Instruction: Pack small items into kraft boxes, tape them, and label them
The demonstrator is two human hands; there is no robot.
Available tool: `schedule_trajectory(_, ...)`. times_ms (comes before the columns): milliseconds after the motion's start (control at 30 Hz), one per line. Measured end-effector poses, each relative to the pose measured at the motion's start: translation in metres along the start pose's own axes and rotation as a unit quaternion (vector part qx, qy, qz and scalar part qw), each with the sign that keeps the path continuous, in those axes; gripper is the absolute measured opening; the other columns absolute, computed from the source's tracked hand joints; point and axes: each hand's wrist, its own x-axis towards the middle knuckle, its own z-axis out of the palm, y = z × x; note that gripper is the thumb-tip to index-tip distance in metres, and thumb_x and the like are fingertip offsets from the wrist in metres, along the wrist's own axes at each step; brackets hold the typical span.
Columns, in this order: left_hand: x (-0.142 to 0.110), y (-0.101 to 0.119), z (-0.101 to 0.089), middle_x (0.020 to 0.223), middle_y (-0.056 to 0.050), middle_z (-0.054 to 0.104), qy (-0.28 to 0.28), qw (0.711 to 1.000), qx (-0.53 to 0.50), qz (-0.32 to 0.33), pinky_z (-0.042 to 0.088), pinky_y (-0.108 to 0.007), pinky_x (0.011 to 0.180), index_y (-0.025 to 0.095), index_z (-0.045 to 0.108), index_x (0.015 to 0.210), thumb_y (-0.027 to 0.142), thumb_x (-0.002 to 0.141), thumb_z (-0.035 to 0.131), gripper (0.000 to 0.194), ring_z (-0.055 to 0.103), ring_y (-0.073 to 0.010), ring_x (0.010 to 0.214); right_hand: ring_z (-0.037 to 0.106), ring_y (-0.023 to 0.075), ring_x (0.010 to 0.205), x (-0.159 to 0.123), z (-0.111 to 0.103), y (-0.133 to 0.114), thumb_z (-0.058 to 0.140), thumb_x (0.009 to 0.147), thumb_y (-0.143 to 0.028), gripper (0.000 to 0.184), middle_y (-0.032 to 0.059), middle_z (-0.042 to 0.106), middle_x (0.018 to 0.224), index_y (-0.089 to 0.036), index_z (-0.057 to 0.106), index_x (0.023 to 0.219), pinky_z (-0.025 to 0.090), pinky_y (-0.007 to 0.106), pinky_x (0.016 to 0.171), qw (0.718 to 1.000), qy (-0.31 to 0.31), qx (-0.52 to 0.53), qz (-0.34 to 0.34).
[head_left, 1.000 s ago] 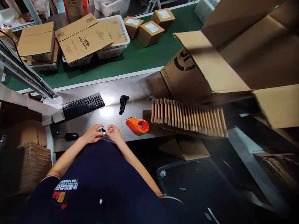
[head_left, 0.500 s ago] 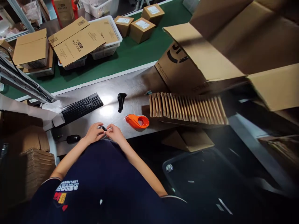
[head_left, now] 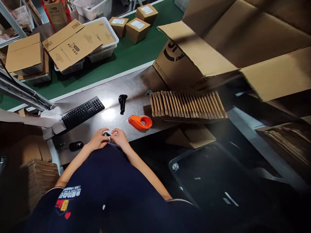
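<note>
My left hand (head_left: 98, 139) and my right hand (head_left: 119, 136) meet at the near edge of the grey worktable (head_left: 136, 87), close to my body. Both pinch a small dark and white item (head_left: 107, 135) between their fingertips; it is too small to name. An orange tape dispenser (head_left: 141, 122) lies just right of my right hand. A black handheld scanner (head_left: 122, 103) lies farther back on the table. A black keyboard (head_left: 82, 112) and a black mouse (head_left: 75, 146) lie to the left.
A row of folded flat cartons (head_left: 187, 104) stands on the table's right side, below a large open cardboard box (head_left: 218, 48). Behind runs a green conveyor (head_left: 126, 55) with small boxes (head_left: 136, 29) and white baskets (head_left: 102, 48). A dark bin (head_left: 218, 181) sits below right.
My hands stay together on the small item, barely moving. The camera has swung so the whole scene has slid left and up in view.
</note>
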Motion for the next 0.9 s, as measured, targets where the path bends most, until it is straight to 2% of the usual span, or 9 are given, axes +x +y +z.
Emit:
schedule_trajectory(200,0.0,0.0,0.001,0.156,-0.012,0.053,-0.007,1.0,-0.011,0.01,0.052,-0.051,0.118,0.022,0.081,0.09,0.016,0.086,0.076,0.009,0.055,-0.0325,0.143,0.06,0.0166,0.046,-0.001,0.002,0.004,0.068,0.057,-0.023,0.027,-0.0093,0.061,0.047,-0.027,0.052,0.078,0.043,0.025,0.05,0.998,0.01,0.051,0.034)
schedule_trajectory(300,0.001,0.001,0.001,0.154,-0.012,0.055,-0.009,0.999,-0.015,0.027,0.052,-0.048,0.118,0.021,0.081,0.087,0.014,0.084,0.075,0.01,0.056,-0.0318,0.141,0.059,0.0165,0.046,-0.004,0.003,0.003,0.068,0.058,-0.021,0.028,-0.0103,0.06,0.047,-0.028,0.052,0.08,0.042,0.025,0.05,0.999,0.023,0.033,0.027)
schedule_trajectory(433,0.001,0.003,0.001,0.148,-0.012,0.058,-0.003,0.999,-0.009,0.043,0.053,-0.047,0.115,0.021,0.08,0.085,0.011,0.082,0.074,0.011,0.058,-0.0317,0.137,0.057,0.0153,0.049,-0.011,0.001,-0.004,0.065,0.06,-0.015,0.023,-0.0094,0.062,0.05,-0.027,0.055,0.078,0.039,0.025,0.056,0.999,0.035,-0.016,0.003)
schedule_trajectory(567,-0.003,0.005,0.0,0.142,-0.012,0.061,0.03,0.998,0.011,0.046,0.056,-0.048,0.111,0.021,0.079,0.085,0.012,0.085,0.072,0.011,0.062,-0.03,0.13,0.053,0.0149,0.054,-0.018,-0.001,-0.011,0.062,0.066,-0.014,0.018,-0.0094,0.061,0.053,-0.027,0.057,0.078,0.034,0.027,0.062,0.992,0.051,-0.1,-0.057)
schedule_trajectory(633,-0.006,0.004,-0.003,0.14,-0.012,0.062,0.044,0.998,0.018,0.042,0.057,-0.05,0.109,0.021,0.079,0.086,0.015,0.089,0.071,0.01,0.062,-0.0304,0.128,0.052,0.0152,0.054,-0.02,-0.001,-0.012,0.062,0.069,-0.019,0.015,-0.0092,0.061,0.054,-0.027,0.055,0.079,0.034,0.027,0.062,0.991,0.045,-0.1,-0.075)
schedule_trajectory(767,-0.014,0.001,-0.012,0.136,-0.013,0.065,0.061,0.997,0.029,0.034,0.058,-0.052,0.105,0.021,0.079,0.087,0.022,0.094,0.069,0.012,0.065,-0.0307,0.124,0.051,0.0154,0.052,-0.024,0.002,-0.011,0.065,0.071,-0.028,0.019,-0.0082,0.063,0.057,-0.028,0.048,0.079,0.038,0.027,0.06,0.997,0.019,-0.035,-0.063)
schedule_trajectory(900,-0.016,0.002,-0.014,0.133,-0.01,0.067,0.061,0.997,0.025,0.046,0.061,-0.045,0.1,0.023,0.079,0.086,0.021,0.091,0.073,0.008,0.068,-0.0266,0.119,0.055,0.0161,0.057,-0.031,0.005,-0.013,0.064,0.079,-0.029,0.014,-0.0054,0.063,0.062,-0.027,0.05,0.078,0.037,0.029,0.064,0.986,0.068,-0.108,-0.108)
